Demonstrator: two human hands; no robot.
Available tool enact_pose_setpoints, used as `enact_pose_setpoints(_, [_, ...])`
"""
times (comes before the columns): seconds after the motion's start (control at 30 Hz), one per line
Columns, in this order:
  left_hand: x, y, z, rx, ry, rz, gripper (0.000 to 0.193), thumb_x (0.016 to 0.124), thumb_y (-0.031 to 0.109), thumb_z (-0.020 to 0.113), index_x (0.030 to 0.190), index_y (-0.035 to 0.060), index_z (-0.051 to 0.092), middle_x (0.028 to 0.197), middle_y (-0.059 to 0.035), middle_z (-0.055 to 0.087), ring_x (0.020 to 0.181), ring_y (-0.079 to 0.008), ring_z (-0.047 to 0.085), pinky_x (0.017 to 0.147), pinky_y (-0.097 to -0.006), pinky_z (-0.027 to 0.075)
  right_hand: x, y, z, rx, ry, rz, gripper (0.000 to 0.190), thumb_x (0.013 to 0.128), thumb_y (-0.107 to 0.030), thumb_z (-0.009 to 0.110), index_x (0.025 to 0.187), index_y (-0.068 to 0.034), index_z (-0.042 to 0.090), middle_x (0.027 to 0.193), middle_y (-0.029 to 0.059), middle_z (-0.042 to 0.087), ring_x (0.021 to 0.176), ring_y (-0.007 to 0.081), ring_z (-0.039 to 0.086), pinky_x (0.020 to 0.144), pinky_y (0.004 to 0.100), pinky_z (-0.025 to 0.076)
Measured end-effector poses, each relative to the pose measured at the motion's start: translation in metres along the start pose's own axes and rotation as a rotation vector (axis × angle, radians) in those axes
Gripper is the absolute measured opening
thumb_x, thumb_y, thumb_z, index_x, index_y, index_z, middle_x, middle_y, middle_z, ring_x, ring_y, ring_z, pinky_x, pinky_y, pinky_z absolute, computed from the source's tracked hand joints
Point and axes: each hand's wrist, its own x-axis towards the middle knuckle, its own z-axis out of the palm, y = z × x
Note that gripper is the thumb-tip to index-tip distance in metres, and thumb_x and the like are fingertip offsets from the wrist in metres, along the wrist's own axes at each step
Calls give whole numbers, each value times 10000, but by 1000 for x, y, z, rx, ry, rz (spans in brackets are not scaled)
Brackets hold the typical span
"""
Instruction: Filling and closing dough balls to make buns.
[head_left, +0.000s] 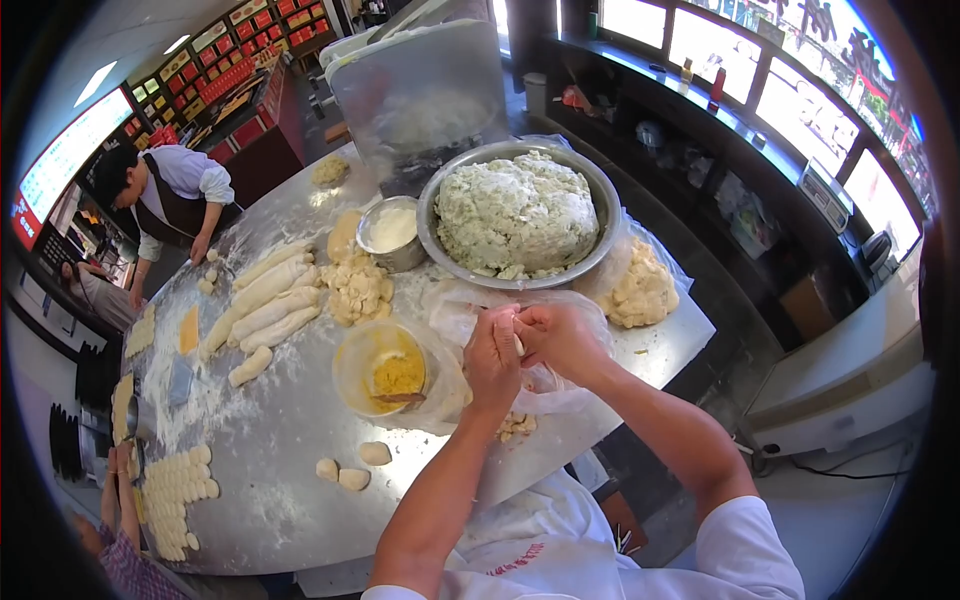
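My left hand (493, 352) and my right hand (561, 341) meet over a clear plastic bag, their fingers closed around a small piece of pale dough (517, 345) that they mostly hide. Beyond them a wide steel bowl (517, 283) holds a large mound of pale green-flecked mixture (517, 214). Left of my left hand stands a plastic tub (346, 375) with yellow filling and a brown stick in it. Crumbly dough bits (517, 426) lie just below my hands. Three small dough pieces (354, 478) rest on the steel table nearer me.
Dough rolls (274, 296), a lumpy dough heap (358, 289) and a steel pot of white powder (392, 229) stand left of the bowl. Another dough heap (641, 285) lies at right. Co-workers stand at the far left (176, 195) and lower left (124, 525), near rows of dough pieces (176, 499).
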Motion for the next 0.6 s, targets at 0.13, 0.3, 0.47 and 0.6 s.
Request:
enact_pose_setpoints(0.13, [7,-1,4,-128,61,-348,412,1142,346,414,1085,7,642,1016,-133,723,871,-202,693,781,-330,557,-5,-5,6,24,44,-40,386,1043,-236,685,1301,49,656,1239,140,688,1053,129,690,819,316,598])
enact_pose_setpoints(0.3, [17,8,14,-747,260,-690,437,1139,376,412,1046,20,647,966,-117,720,863,-166,678,744,-312,551,-11,15,16,-118,279,-415,281,951,-112,769,1205,4,733,1136,84,629,949,157,664,811,295,554])
enact_pose_setpoints(0.47, [12,16,9,-387,51,-559,442,1138,416,436,1023,46,648,922,-63,682,884,-143,637,765,-305,532,-7,17,4,-247,298,-539,409,951,-83,749,1351,-44,668,1076,74,593,921,173,640,784,299,548])
enact_pose_setpoints(0.6, [14,26,2,-182,92,-413,454,1140,398,453,946,34,643,904,-56,645,831,-140,578,772,-304,472,-14,10,11,226,172,-529,343,970,-63,721,1312,-47,696,1009,37,592,892,134,625,730,278,537])
